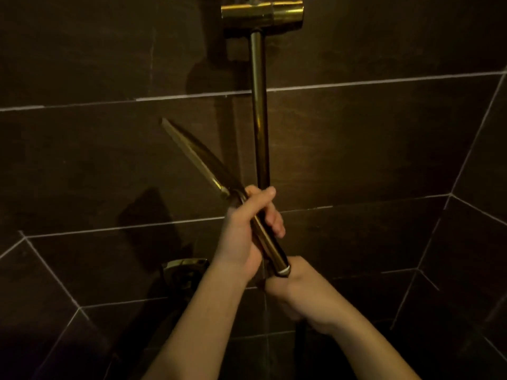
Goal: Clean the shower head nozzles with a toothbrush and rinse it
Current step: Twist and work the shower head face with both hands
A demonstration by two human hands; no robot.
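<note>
The left hand (pixel 248 229) is wrapping its grip tightly around the handle of the gold shower head (pixel 208 171), with the thumb lying along the upper side and the fingers (pixel 274 218) curling round the far side, so the grip is clamped on the handle just below where it widens into the flat head. The shower head is slanting up and to the left from that hand, its flat face turned edge-on, so the nozzles are not showing. The right hand (pixel 299 289) is closing around the lower end of the handle, beside the pale ring at its base; its fingers are hidden under the hand and blurred, so how firmly they are gripping is hard to make out. Both forearms are reaching up from the bottom edge of the view, the left one nearly straight, the right one angling in from the lower right. Behind the hands a gold riser rail (pixel 259 111) is running vertically up to a gold bracket (pixel 262 13) on the dark tiled wall (pixel 384 133). A gold fitting (pixel 183 270) is sitting low on the wall, partly hidden by the left forearm.
</note>
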